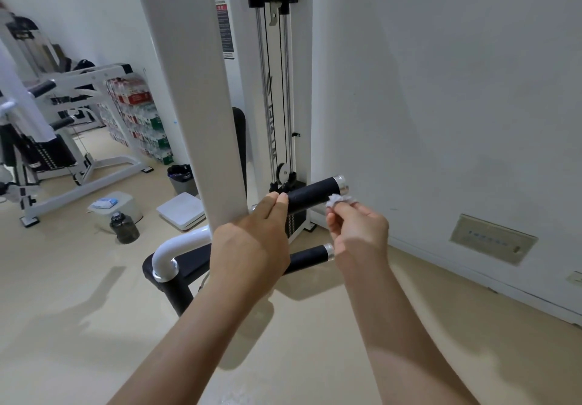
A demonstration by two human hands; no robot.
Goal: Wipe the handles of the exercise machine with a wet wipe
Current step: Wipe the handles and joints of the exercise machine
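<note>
The left hand (252, 241) reaches to the inner end of the upper handle (315, 193), where the black grip meets the machine's white upright (195, 90). Its fingers (272, 200) and thumb close around that end and appear to steady it. The right hand (359, 228) has its fingers curled, pinching a crumpled wet wipe (338, 200) just under the handle's outer end, beside the chrome cap (341, 184); whether the wipe touches the grip cannot be told from here.

By my reading the task is under way but far from finished. The wipe is out and in hand, brought up to the first handle, yet the black grip shows no wet sheen or streak (matte foam would hardly show one anyway), so how much of it has been wiped is unclear. The lower handle (310, 255), sticking out from the machine's base towards the wall below the right hand, has neither hand nor wipe on it, and I judge it is left to do. A wipe pack (105, 203) lies on a white box on the floor at the left, should a fresh sheet be needed
</note>
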